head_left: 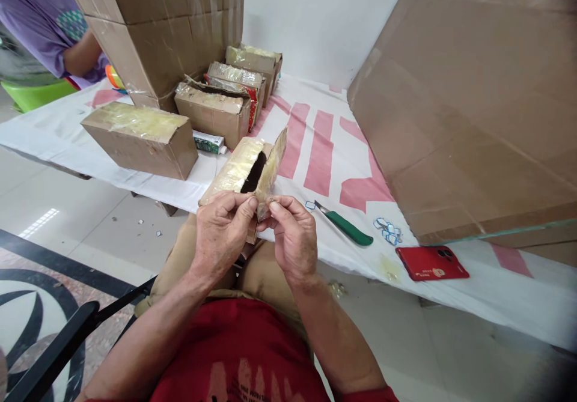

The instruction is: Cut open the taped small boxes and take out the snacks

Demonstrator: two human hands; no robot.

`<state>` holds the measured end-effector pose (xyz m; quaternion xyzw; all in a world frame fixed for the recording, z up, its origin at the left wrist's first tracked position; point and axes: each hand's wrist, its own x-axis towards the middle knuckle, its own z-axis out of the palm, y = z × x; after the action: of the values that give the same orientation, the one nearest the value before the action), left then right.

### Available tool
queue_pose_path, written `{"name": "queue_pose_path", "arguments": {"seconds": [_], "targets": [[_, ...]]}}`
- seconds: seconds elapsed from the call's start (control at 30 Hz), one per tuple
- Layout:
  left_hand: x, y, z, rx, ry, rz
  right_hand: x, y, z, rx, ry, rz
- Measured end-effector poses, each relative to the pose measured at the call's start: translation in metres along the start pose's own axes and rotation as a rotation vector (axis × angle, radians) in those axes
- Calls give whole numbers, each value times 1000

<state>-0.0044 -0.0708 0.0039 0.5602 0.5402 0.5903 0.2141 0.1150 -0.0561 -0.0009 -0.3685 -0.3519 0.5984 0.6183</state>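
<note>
A small cardboard box (231, 170) sits at the table's near edge, right before me, its top covered in yellowed clear tape. A dark opening shows in the top, and a taped flap (276, 155) stands up along its right side. At the near end of that flap, my left hand (224, 229) and my right hand (294, 237) pinch a loose bit of clear tape (262, 208) between thumbs and forefingers. The fingertips cover part of it. A green-handled knife (346, 226) lies to the right of my right hand, blade toward the box.
Several taped cardboard boxes (214, 110) stand behind, another box (139, 140) at left. A green-and-white tube (210, 142) lies between. Small blue-and-white pieces (387, 231) and a red phone (433, 264) lie right. Large cardboard (473, 107) rises at right; a person in purple (54, 23) is far left.
</note>
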Motion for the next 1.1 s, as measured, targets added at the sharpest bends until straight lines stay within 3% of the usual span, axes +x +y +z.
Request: {"name": "queue_pose_path", "arguments": {"seconds": [0.3,0.63,0.77,0.97,1.1], "targets": [[1,-2,-2,-45,-9,-96,-3,9,10,190,132,48],[6,-3,-12,-82,-62,-135,2,10,1,165,-28,82],[6,-4,-19,-58,-98,-58,-1,9,1,164,-32,69],[8,-5,-22,228,-219,144,-3,11,2,147,-7,28],[10,-4,-23,280,-294,163,-5,11,3,105,33,-4]]}}
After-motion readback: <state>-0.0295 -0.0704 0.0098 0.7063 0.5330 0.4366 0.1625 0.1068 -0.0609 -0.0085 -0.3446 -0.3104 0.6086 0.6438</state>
